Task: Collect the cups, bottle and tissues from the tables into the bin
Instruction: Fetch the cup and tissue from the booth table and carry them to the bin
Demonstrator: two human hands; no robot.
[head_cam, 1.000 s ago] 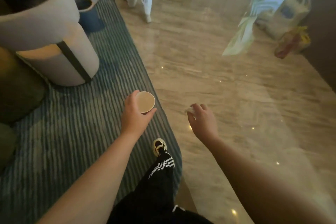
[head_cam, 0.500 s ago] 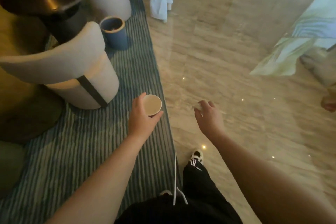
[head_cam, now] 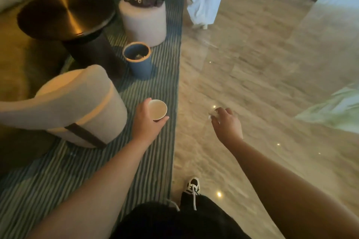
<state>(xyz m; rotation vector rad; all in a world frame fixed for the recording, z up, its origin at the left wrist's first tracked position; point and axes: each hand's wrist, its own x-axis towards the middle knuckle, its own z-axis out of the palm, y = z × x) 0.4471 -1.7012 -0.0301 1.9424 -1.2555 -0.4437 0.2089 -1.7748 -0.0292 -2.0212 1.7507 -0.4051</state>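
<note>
Since the earlier frame the blue bin point(head_cam: 138, 59) is brought much closer and lower in view, and the round dark table point(head_cam: 66, 12) and the pale stool point(head_cam: 144, 19) behind it are now seen whole — the walk along the striped rug point(head_cam: 81, 170) is being carried toward them.

A paper cup point(head_cam: 157, 110) is gripped upright in the left hand point(head_cam: 148, 122), thumb and fingers wrapped round its wall, mouth facing up. A small crumpled white scrap, judged to be a tissue point(head_cam: 213, 115), is pinched in the closed fingers of the right hand point(head_cam: 227, 125).

Key relation: the bin stands on the rug ahead and slightly left of the cup, beside the table's pedestal and just past the curved back of the pale armchair point(head_cam: 66, 103). Some rubbish is already visible inside it. The left hand is clearly nearer; the right is held out over the polished floor point(head_cam: 252, 60), well apart from the bin, so a reach across to the left is judged necessary for the tissue.
</note>
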